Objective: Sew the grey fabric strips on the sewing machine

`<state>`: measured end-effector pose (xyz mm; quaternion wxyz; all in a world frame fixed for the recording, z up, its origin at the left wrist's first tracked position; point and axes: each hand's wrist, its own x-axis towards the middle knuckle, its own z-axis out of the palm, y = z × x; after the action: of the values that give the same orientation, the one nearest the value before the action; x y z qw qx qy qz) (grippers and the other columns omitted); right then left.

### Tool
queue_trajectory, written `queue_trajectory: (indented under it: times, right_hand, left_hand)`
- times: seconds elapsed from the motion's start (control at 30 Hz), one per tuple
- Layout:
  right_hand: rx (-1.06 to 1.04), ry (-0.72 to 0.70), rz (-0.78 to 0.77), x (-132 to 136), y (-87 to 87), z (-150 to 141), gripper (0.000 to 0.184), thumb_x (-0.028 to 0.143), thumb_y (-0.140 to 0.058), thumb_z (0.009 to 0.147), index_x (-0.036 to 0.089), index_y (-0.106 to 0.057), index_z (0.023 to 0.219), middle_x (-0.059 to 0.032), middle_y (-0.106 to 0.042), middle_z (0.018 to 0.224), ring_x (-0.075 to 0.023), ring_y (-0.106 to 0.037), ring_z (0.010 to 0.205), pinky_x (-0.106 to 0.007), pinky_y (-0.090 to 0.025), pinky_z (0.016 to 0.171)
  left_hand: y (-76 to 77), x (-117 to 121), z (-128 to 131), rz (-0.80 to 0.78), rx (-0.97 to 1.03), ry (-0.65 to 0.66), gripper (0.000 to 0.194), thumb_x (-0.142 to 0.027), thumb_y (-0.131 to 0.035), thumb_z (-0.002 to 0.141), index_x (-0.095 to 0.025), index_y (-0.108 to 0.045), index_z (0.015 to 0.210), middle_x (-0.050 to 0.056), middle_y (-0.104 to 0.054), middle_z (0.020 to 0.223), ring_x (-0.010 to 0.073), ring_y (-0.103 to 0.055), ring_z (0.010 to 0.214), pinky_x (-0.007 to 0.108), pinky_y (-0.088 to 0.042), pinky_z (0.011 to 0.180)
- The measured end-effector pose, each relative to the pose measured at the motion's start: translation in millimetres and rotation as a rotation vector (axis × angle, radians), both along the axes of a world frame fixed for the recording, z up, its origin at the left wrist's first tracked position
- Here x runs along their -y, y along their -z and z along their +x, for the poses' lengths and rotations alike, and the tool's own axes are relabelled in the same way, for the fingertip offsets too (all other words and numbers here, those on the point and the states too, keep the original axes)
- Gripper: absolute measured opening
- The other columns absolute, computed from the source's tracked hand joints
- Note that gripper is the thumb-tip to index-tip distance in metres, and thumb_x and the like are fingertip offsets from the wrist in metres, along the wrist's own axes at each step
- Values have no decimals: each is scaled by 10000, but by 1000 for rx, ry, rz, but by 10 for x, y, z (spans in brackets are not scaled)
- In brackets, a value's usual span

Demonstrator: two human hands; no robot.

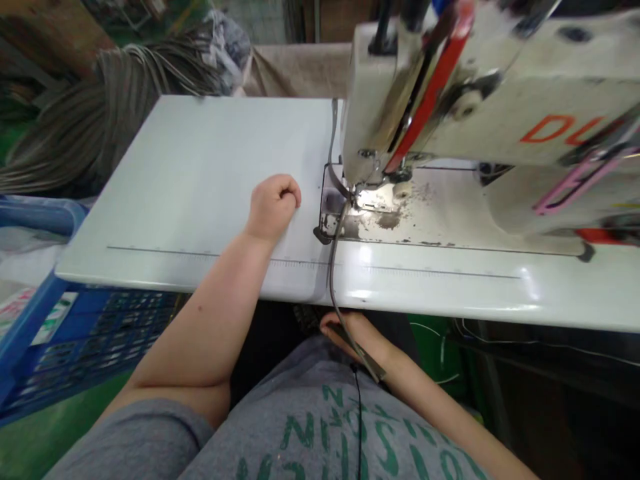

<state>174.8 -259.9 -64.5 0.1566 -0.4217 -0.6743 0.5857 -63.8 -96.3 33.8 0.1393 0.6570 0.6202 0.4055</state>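
My left hand [273,207] rests on the white sewing table [200,173] as a loose fist, nothing visibly in it, just left of the machine's needle area. A narrow grey strap [332,267] runs from behind the needle plate [370,213], under the presser foot, over the table's front edge and down to my lap. My right hand [345,331] is below the table edge, fingers closed around that strap. The industrial sewing machine [480,87] stands at the right, its lamp lighting the plate.
A big bundle of grey straps [100,113] lies past the table's far left corner. A blue plastic crate [65,333] stands at the left beside the table. Green floor shows below. A ruler line runs along the table's front.
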Motion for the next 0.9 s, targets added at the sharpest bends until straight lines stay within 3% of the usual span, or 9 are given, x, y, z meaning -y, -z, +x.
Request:
queue_trajectory:
  times: [0.1,0.27,0.33,0.47,0.57,0.67,0.77,0.9]
  right_hand:
    - [-1,-62,-20,175,-261,265,108,134,-752,814,211,-809,863,-17,-706,859,-183,-677,750,-291,-547,712]
    - [-30,104,-9,426,-479,407,66,165,-756,776,197,-792,821,-98,-674,1100,-289,-648,1122,-423,-488,1020]
    - [-76,126,-27,499,-536,385,90,233,-778,790,196,-775,872,-106,-690,1151,-299,-644,1169,-433,-474,1053]
    - [-221,229,-147,585,-669,302,330,413,-748,872,210,-680,1123,-66,-731,967,-258,-697,967,-400,-529,906]
    - [-308,368,-192,543,-792,220,419,521,-705,913,207,-630,1179,-68,-734,930,-251,-686,910,-391,-519,855]
    - [-247,452,-89,418,-895,147,395,533,-597,976,192,-609,1175,-67,-729,856,-248,-678,831,-387,-518,798]
    - [-149,523,35,266,-958,101,373,471,-561,977,197,-548,1229,-7,-648,777,-236,-681,743,-370,-532,748]
    - [81,531,220,82,-1050,46,509,357,-542,955,211,-427,1429,32,-595,772,-215,-672,671,-329,-535,691]
  left_hand:
    - [1,15,16,22,6,58,224,-28,-460,655,-199,-590,590,-11,-637,644,166,-588,705,292,-452,734]
    - [15,86,76,12,-12,127,213,-43,-457,711,-209,-576,651,6,-647,726,185,-609,785,306,-469,793]
    - [40,117,105,46,-25,162,214,-31,-458,727,-210,-571,693,12,-637,760,188,-610,812,308,-477,806]
    - [85,147,159,95,-34,218,277,22,-460,690,-210,-571,791,25,-623,849,192,-619,866,318,-507,856]
    - [89,144,181,84,-41,225,345,49,-468,687,-204,-592,887,37,-633,939,193,-636,935,335,-528,916]
    - [68,141,189,72,-43,234,368,50,-482,717,-186,-617,964,53,-648,998,201,-649,982,364,-541,962]
    - [34,168,220,72,-88,286,375,33,-507,759,-183,-652,1030,68,-677,1071,222,-656,1059,400,-541,1022]
    - [-6,258,335,92,-174,415,422,-18,-536,842,-172,-659,1214,104,-681,1269,247,-639,1210,436,-513,1121]
